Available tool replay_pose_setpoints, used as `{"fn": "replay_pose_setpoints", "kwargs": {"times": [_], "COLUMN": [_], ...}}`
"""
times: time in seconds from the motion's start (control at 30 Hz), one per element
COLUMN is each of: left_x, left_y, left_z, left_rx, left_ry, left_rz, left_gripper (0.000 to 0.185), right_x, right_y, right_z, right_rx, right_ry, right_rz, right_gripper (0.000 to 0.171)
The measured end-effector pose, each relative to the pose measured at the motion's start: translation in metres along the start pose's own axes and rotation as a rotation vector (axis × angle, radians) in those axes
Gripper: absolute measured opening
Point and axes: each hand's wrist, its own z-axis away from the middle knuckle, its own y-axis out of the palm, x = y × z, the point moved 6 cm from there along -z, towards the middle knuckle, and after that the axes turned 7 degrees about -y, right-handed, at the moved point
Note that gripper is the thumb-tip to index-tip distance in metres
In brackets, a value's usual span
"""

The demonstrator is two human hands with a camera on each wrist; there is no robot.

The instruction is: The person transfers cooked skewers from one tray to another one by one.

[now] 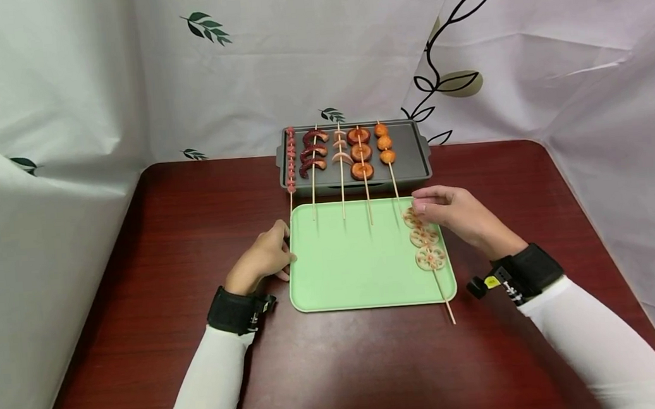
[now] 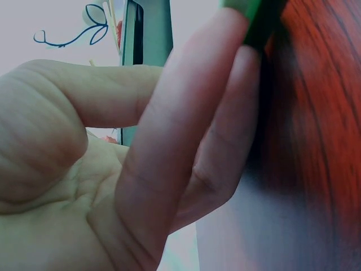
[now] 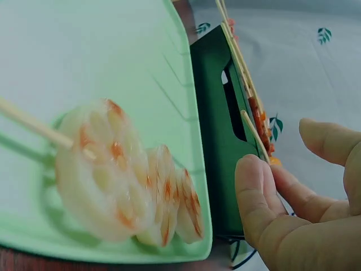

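Observation:
A pale green tray [image 1: 360,259] lies on the dark red table. Along its left rim is my left hand [image 1: 262,253]; in the left wrist view, fingertips [image 2: 234,22] touch the tray's edge. A skewer of lotus root slices [image 1: 430,258] rests at the tray's right side, its stick end reaching past the near rim. My right hand [image 1: 456,214] hovers by the far end of this skewer, partly covering the top slice. In the right wrist view, its thumb and fingers stand apart and hold nothing, with a gap to the lotus slices [image 3: 104,169].
Behind the tray stands a dark grill pan [image 1: 409,154] bearing a row of skewers: small pink pieces [image 1: 291,159], dark red curled pieces [image 1: 313,151], pale curled pieces [image 1: 340,145], brown round slices [image 1: 361,153] and orange balls [image 1: 384,143]. Several sticks overhang the tray. Printed cloth [image 1: 294,55] encloses the table.

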Motion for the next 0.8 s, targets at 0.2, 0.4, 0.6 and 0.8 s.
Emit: {"fn": "replay_pose_setpoints", "kwargs": {"times": [0.2, 0.4, 0.6, 0.8], "left_x": [-0.001, -0.001, -0.001, -0.002], "left_y": [0.000, 0.000, 0.002, 0.001], "left_z": [-0.001, -0.001, -0.004, -0.002], "left_rx": [-0.001, -0.015, -0.004, 0.003], "left_ry": [0.003, -0.008, 0.000, -0.012], "left_rz": [-0.009, -0.033, -0.021, -0.023], "left_gripper": [0.040, 0.039, 0.039, 0.043], "right_x": [-0.006, -0.009, -0.010, -0.009], "right_y": [0.003, 0.007, 0.010, 0.014], "right_z": [-0.018, -0.030, -0.037, -0.042], "right_rx": [-0.020, -0.023, -0.041, -0.047], "right_ry": [0.024, 0.025, 0.026, 0.031], "right_rz": [-0.221, -0.298, -0.330, -0.334], "right_gripper": [0.062, 0.055, 0.049, 0.046]}}
